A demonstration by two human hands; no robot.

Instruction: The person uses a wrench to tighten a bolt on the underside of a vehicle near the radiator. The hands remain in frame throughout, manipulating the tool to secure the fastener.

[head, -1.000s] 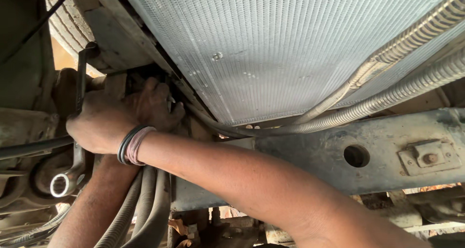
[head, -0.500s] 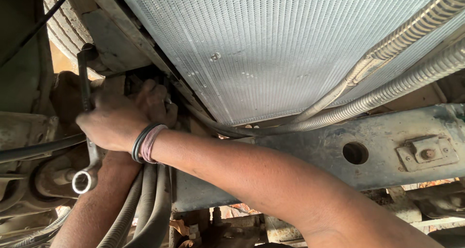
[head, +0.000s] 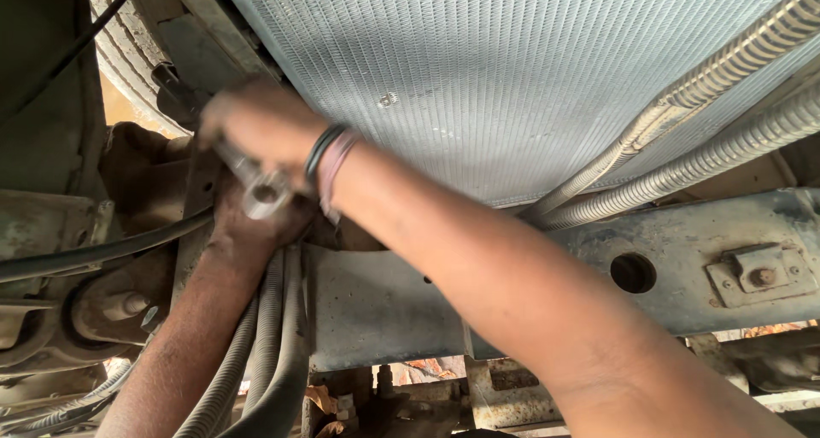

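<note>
Silver finned radiator (head: 512,70) fills the top of view, w/ two corrugated hoses (head: 709,139) along its lower right edge. Below, a grimy steel crossmember (head: 547,276). Right hand (head: 256,130), blurred, is closed round a metal spanner (head: 256,186) near the radiator's lower left corner; ring end pokes out below the fist. Left hand (head: 243,224) sits just under it, touching; can't tell its grip.

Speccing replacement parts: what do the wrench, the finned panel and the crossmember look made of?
Wrench: bright steel, probably plated, since its ring end glints silver in the right hand.
Finned panel: likely aluminium, with fine pale grey fins and a dull finish.
Crossmember: painted steel, grey, grimy and scuffed.
</note>
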